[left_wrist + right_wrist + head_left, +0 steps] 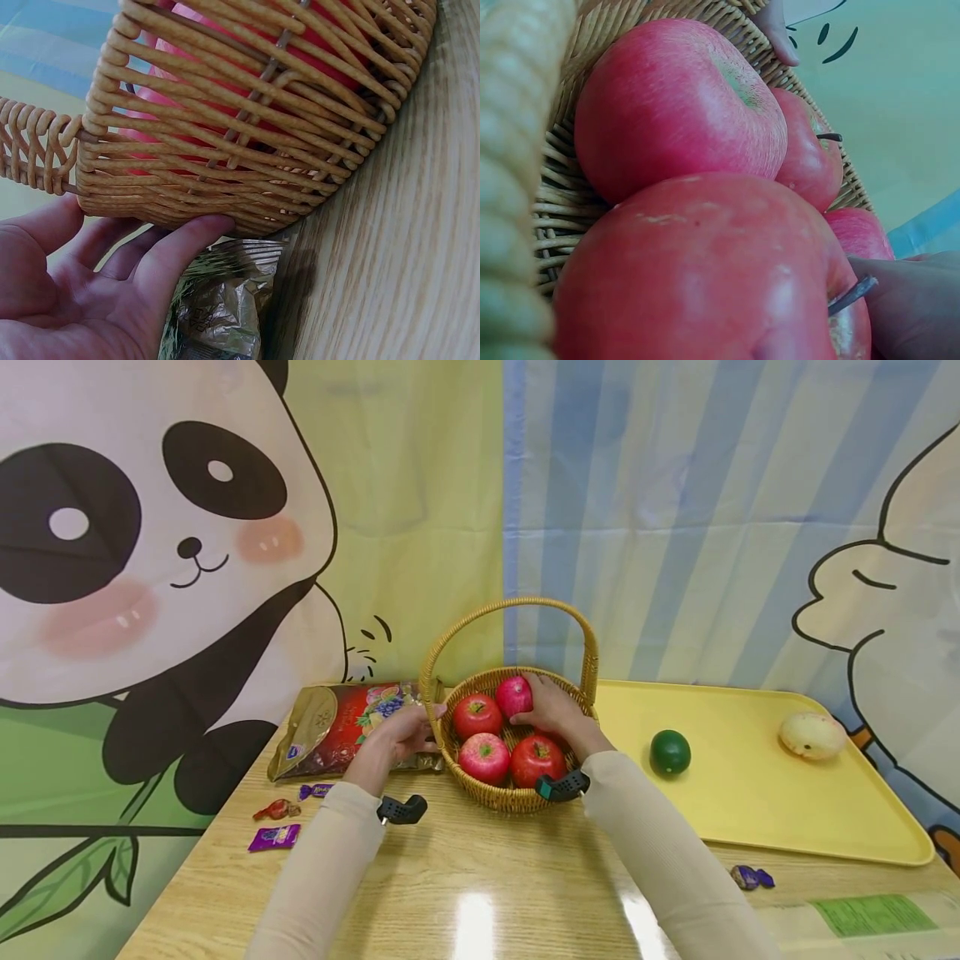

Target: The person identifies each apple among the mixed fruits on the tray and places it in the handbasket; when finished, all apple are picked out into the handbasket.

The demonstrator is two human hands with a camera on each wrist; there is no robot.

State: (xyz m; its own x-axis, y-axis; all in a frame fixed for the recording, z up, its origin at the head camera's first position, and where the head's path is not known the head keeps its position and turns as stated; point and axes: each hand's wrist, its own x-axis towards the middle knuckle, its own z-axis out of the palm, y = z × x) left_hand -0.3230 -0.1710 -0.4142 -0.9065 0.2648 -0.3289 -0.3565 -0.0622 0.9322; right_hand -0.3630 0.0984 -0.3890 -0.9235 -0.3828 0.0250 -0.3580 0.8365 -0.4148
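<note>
A wicker basket (498, 797) with a tall arched handle stands on the table and holds several red apples (537, 762). My right hand (557, 706) reaches inside and grips a round magenta fruit (513, 697) at the back; its exact kind is unclear. In the right wrist view that fruit (861, 234) sits partly behind the apples, beside the hand (915, 300). On the basket's left side, my left hand (405, 732) touches the outer wall near the handle's base. Its fingers (180, 244) lie extended against the weave in the left wrist view.
Behind my left hand lies a red and gold candy bag (337, 727). Wrapped candies (275, 837) are scattered left of the basket, another candy (752, 877) at right. A yellow tray (750, 802) carries a dark green fruit (670, 752) and a pale yellowish fruit (812, 735).
</note>
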